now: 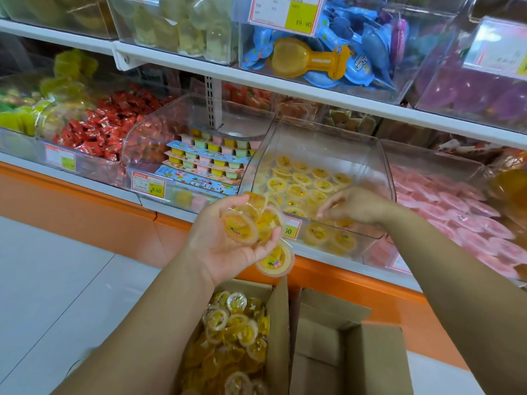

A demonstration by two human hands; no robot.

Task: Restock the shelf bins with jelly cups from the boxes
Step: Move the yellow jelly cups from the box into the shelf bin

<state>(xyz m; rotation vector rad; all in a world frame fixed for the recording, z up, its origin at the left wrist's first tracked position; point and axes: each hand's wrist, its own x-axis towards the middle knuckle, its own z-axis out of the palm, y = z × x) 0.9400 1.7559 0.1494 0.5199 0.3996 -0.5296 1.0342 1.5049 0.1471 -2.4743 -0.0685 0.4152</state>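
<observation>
Curls the fingers [274,234] of the left hand [222,246] up round a heap of yellow jelly cups [240,227], palm up and thumb laid over the far side, clamped just enough to make a bowl. This is probably to have a supply waiting beside the bin for the other hand to draw on. Carries one stray cup [275,262] just under the fingertips, outside the bowl. Looks only loosely kept there and liable to fall back toward the box. Holds the loaded hand just off the front left corner of the clear bin [319,132], directly above the open cardboard box [281,317], a short trip either way. Reaches the right hand [358,206] over the bin's front edge, beside its price label [292,230], with fingers bent and drawn loosely toward the thumb, tips aimed back at the left hand's heap. Cannot tell through the blur whether those fingers pinch a cup or hold nothing. Finds the stocked cups [302,181] lying lid-up in rows across the bin floor, a few more against the front edge under the right wrist. Seems well short of full, so judged mid-restock. Finds plenty left in the box, piled loosely against its right wall, and a second box [370,363] just to the right with no cups showing. Flanks the bin with multi-pack trays [208,161] on the left and pink cups [456,215] on the right.
</observation>
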